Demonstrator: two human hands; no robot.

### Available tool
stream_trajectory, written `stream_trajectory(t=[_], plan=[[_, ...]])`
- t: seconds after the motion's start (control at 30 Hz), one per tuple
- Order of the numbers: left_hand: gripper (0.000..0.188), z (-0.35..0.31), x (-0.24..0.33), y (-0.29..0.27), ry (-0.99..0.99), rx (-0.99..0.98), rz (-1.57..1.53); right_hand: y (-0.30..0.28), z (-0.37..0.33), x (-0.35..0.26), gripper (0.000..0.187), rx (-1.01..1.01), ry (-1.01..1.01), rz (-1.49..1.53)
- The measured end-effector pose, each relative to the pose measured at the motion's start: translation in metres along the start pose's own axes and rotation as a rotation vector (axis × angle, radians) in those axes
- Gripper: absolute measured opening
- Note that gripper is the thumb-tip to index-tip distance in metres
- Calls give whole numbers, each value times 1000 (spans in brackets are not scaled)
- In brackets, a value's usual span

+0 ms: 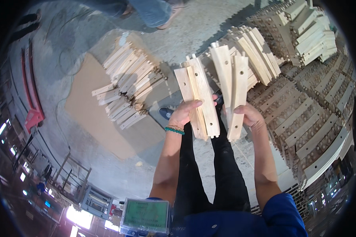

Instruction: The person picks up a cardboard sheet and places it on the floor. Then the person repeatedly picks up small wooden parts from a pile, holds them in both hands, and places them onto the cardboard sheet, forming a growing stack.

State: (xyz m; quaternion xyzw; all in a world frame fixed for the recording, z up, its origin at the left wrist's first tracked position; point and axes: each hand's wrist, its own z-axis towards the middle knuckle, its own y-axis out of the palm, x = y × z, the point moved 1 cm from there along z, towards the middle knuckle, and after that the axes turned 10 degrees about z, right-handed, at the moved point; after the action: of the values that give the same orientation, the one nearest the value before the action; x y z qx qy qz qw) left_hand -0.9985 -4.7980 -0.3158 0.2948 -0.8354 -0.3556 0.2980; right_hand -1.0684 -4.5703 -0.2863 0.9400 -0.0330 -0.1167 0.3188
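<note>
Head-worn fisheye camera looks steeply down, close above the floor (106, 173).

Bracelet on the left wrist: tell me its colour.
Green beads, beside a thin gold-toned strand; the bracelet shows in the head view.

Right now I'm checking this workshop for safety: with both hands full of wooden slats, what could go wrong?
1. The left hand grips several loose slats at one end only; one could slide out onto the shoe below.
2. The right hand holds its slats bare-skinned, so splinters seem possible.
3. The big stack at the right stands close to the legs; a bump might topple pieces.
</note>
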Motion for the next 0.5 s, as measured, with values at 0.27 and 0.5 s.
stream_trajectory(t=[0.27,0.5], plan=[[46,-74,42,21,123,330,136,85,7,5,66,-53,61,-67],[40,-120,71,10,275,394,-27,136,24,12,68,-144,143,-154]])
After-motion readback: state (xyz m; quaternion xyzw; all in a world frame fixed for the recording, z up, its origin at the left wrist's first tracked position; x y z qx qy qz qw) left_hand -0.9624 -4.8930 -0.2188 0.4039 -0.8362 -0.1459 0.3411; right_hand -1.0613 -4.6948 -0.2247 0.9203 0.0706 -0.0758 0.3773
